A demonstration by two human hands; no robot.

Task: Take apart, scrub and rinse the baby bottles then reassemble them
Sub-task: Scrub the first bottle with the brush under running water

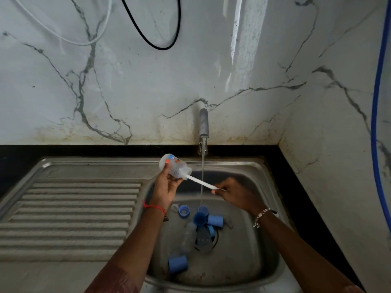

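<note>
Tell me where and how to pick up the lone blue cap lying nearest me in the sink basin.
Grip the blue cap across its curved side wall, coming down from above. It lies on its side on the sink floor, apart from the other parts, so fingers should fit on both sides. Its ends face roughly left and right.

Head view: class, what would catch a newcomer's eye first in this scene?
The clear baby bottle, gripped by the left hand above the sink, with a white bottle brush pushed into its mouth by the right hand. Just behind falls a thin water stream from the tap; below, blue caps lie scattered on the sink's floor.
</note>
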